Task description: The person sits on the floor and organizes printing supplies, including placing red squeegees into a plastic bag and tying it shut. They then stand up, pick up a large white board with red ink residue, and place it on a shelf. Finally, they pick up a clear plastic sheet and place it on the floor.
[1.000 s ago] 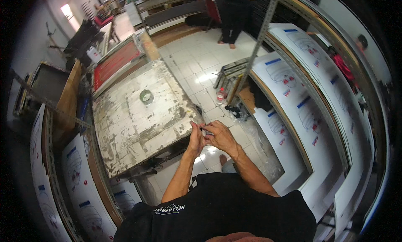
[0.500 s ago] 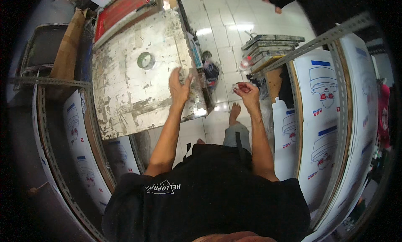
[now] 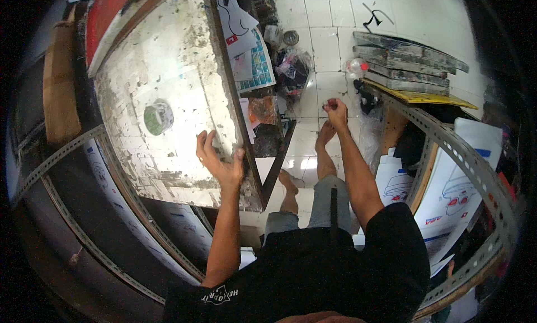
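My left hand (image 3: 220,162) is open, its fingers spread at the right edge of a worn, paint-stained white tabletop (image 3: 173,65). Whether the fingertips touch the surface is hard to tell. Beyond them on the tabletop sits a small round pot or roll (image 3: 159,117), green on one side and pale on the other. Over the tiled floor, to the right of the table, my right hand (image 3: 337,115) has its fingers pinched together. Something small and pale shows at its fingertips, too small to name.
Metal racks (image 3: 472,149) with printed white sheets (image 3: 456,197) stand on both sides. Several dark-stained flat frames (image 3: 408,63) lie stacked at right, near a clear bottle with a red cap (image 3: 356,67). A plastic bag (image 3: 293,68) and papers lie right of the table.
The view has turned, and the table now shows farther left and lower. My left hand has come lower in the picture, still spread. My right hand stays pinched; the pale bit shows less.
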`<act>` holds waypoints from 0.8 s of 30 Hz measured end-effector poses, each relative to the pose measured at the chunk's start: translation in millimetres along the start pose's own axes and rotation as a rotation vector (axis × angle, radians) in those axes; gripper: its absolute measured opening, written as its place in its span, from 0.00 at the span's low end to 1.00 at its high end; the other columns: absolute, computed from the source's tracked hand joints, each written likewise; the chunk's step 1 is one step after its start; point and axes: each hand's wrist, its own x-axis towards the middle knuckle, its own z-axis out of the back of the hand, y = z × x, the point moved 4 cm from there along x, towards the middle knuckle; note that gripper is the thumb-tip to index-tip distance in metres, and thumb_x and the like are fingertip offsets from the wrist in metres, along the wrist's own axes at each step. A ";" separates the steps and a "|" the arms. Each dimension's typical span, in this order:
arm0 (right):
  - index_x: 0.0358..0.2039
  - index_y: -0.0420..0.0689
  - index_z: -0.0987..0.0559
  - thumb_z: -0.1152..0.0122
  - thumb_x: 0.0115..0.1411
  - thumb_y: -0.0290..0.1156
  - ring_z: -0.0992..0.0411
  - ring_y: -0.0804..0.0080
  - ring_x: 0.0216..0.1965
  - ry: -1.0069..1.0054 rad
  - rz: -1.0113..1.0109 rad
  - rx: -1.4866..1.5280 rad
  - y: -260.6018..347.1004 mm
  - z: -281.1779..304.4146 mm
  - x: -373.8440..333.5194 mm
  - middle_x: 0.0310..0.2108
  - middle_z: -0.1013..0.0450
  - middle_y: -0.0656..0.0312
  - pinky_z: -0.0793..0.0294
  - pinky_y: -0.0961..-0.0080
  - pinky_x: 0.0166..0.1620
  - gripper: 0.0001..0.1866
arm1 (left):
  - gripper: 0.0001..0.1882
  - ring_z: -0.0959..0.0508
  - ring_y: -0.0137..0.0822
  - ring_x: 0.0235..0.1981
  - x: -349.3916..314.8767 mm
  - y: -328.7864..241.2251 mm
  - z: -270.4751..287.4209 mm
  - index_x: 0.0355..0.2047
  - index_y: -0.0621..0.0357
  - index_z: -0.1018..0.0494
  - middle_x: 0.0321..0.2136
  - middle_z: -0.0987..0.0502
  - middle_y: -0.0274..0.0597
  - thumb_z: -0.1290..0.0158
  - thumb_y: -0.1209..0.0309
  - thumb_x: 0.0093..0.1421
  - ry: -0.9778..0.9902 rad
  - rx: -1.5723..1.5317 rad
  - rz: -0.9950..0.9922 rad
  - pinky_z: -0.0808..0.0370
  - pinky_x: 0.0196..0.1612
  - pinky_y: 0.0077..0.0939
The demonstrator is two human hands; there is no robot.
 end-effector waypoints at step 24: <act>0.33 0.39 0.27 0.38 0.43 0.30 0.25 0.56 0.30 -0.431 -0.450 0.140 -74.3 -260.1 177.2 0.31 0.26 0.48 0.24 0.61 0.32 0.16 | 0.45 0.40 0.50 0.58 -3.9 24.7 -12.2 0.54 0.61 0.37 0.56 0.42 0.56 0.57 0.33 0.51 0.040 0.199 0.165 0.45 0.59 0.47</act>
